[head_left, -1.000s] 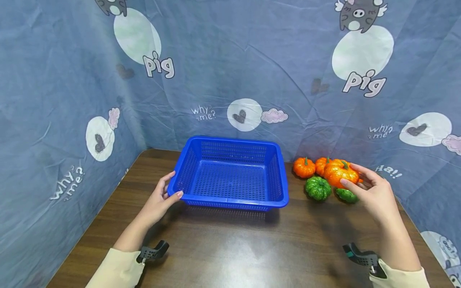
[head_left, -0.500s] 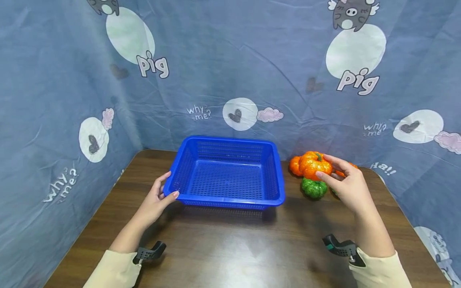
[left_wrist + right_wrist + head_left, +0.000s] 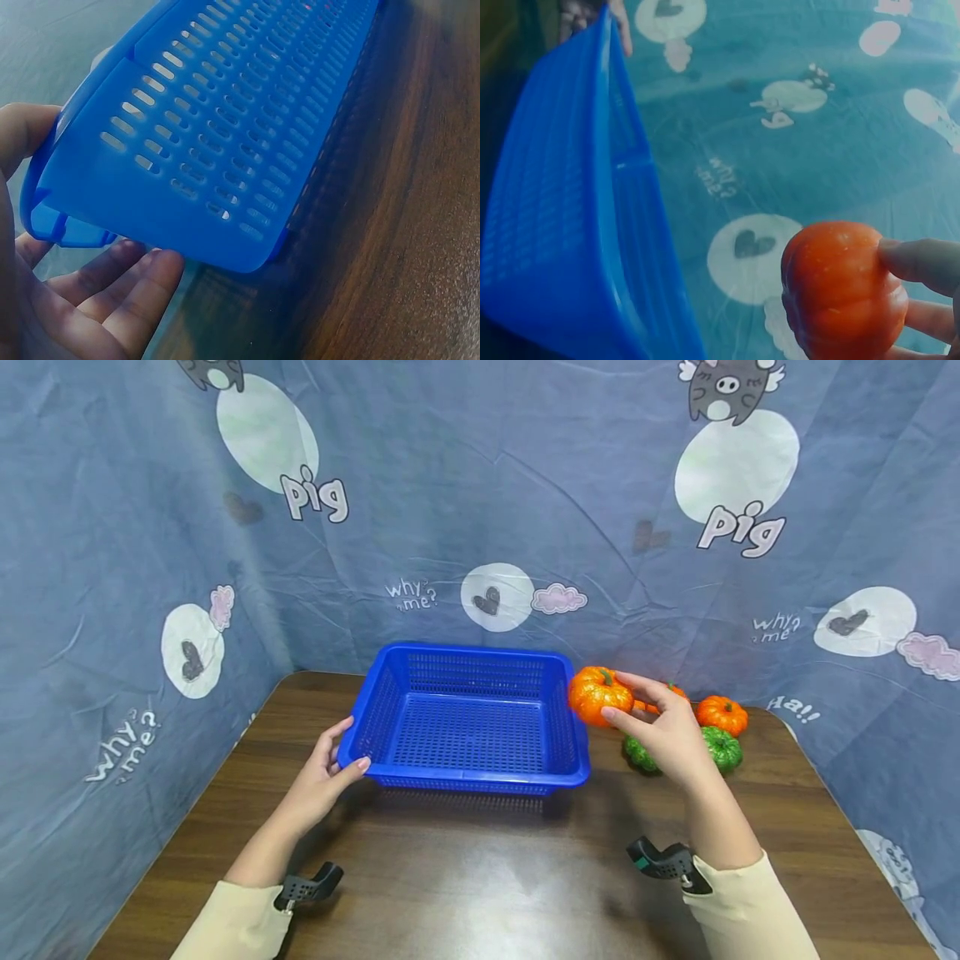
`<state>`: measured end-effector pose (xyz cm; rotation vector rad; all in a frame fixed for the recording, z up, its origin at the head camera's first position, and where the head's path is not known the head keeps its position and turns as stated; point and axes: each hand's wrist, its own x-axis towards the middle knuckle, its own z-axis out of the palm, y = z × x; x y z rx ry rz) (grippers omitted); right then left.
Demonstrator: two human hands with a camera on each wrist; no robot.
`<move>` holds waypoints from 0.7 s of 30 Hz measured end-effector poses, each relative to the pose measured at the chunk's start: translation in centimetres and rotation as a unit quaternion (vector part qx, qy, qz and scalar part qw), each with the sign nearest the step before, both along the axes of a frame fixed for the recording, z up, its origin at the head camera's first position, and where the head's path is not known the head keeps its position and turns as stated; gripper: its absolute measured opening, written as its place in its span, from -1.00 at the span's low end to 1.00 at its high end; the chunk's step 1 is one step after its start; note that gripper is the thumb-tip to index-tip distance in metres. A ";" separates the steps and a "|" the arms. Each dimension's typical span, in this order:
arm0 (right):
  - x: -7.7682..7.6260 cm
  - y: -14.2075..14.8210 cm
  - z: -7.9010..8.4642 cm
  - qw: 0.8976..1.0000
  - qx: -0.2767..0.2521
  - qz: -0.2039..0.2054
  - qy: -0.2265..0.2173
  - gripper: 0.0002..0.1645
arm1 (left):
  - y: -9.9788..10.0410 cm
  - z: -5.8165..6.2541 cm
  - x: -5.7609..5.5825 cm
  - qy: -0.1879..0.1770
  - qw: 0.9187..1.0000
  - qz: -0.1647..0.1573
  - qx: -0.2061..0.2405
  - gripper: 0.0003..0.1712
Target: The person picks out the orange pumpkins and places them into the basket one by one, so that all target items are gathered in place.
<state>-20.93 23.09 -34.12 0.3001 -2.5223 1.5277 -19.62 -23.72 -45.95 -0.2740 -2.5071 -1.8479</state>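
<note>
My left hand [image 3: 321,783] grips the near left corner of a blue plastic basket [image 3: 472,776], thumb over the rim and fingers along the outside. In the left wrist view the fingertips [image 3: 154,281] lie against the basket's slotted wall [image 3: 217,142]. My right hand [image 3: 663,727] pinches a small orange pumpkin [image 3: 598,696] with a green stem between thumb and fingers. That pumpkin is held up at the basket's right rim and overlaps it in the head view. In the right wrist view the pumpkin [image 3: 844,292] hangs beside the basket [image 3: 562,195]. Only mesh shows inside the basket.
Behind my right hand on the brown wooden table [image 3: 450,868] stand another orange pumpkin [image 3: 722,716], a green pumpkin [image 3: 722,749] and others partly hidden by the hand. A blue printed cloth [image 3: 420,527] hangs close behind the table.
My right hand has carried the orange pumpkin left, from above the other pumpkins to the basket's right rim. The left hand keeps its grip on the basket; the head view has shifted slightly.
</note>
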 end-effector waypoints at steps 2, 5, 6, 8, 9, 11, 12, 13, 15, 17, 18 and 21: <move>-0.3 -0.6 0.2 1.000 -0.005 0.008 -0.007 -0.31 | 0.0 0.0 0.0 -0.002 1.000 0.001 -0.003 -0.14; -0.7 -1.5 0.5 1.000 -0.005 0.019 -0.007 -0.31 | 0.0 0.1 0.1 -0.003 1.000 0.001 -0.006 -0.13; -0.9 -1.8 0.6 1.000 -0.006 0.021 -0.005 -0.31 | -0.1 0.1 0.1 -0.003 1.000 0.002 -0.006 -0.13; -1.2 -2.6 0.9 1.000 -0.010 0.030 -0.003 -0.32 | -0.1 0.0 0.1 -0.001 1.000 0.003 -0.003 -0.14; -1.3 -2.9 1.0 0.999 -0.011 0.033 -0.001 -0.33 | -0.1 0.0 0.1 0.000 1.000 0.002 -0.001 -0.14; -1.6 -3.7 1.1 0.999 -0.018 0.042 -0.004 -0.33 | -0.1 -0.1 0.1 0.001 1.000 0.002 0.001 -0.14; -1.8 -4.0 1.2 0.999 -0.021 0.046 -0.007 -0.33 | -0.1 -0.1 0.0 0.000 1.000 0.002 0.004 -0.14; -1.9 -4.4 1.3 0.998 -0.024 0.051 -0.010 -0.33 | -0.1 -0.1 0.0 0.001 1.000 0.002 0.005 -0.14; -2.1 -5.1 1.4 0.998 -0.026 0.056 -0.013 -0.33 | -0.1 -0.1 0.1 0.001 1.000 0.001 0.006 -0.14; -2.4 -5.7 1.5 0.998 -0.029 0.062 -0.014 -0.34 | 0.0 -0.1 0.0 0.000 1.000 0.000 0.008 -0.14; -2.5 -6.0 1.5 0.997 -0.032 0.066 -0.016 -0.34 | -0.1 -0.1 0.1 0.000 1.000 -0.001 0.010 -0.14; -2.8 -7.0 1.6 0.996 -0.036 0.075 -0.016 -0.35 | -0.1 -0.1 0.1 -0.001 1.000 -0.004 0.012 -0.14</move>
